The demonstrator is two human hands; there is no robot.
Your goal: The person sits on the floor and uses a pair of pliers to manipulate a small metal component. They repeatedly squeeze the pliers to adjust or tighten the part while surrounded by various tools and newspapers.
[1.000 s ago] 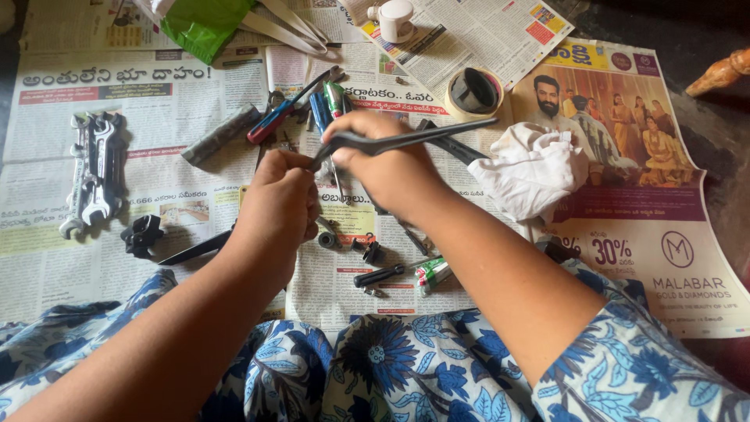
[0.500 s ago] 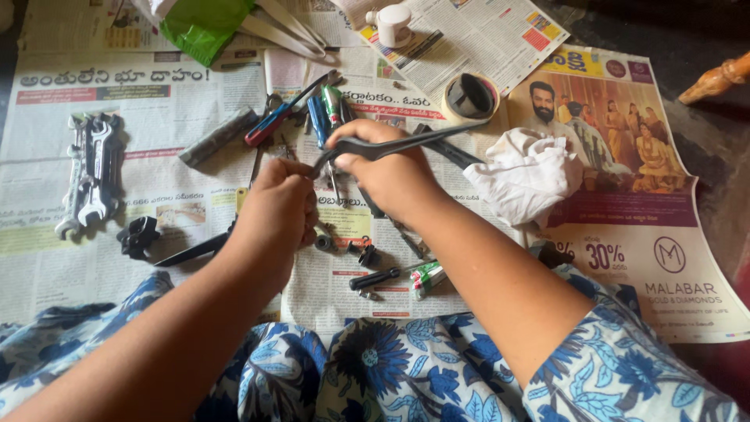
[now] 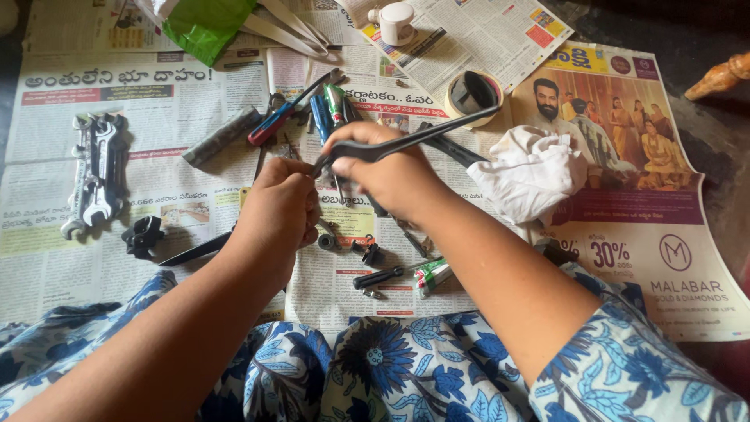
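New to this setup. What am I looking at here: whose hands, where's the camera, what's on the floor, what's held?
There is no machine: a person works with two bare hands, and one camera on their head looks down, so the arms enter from the bottom edge. The right hand has its grip on a long dark lever-like tool that slants up to the right. The left hand is closed just beside it; what it holds is hidden. Spread newspapers cover the surface. On them lie a bunch of spanners at left, a red-handled screwdriver, a roll of tape, a white cloth, a green bag and small dark parts.
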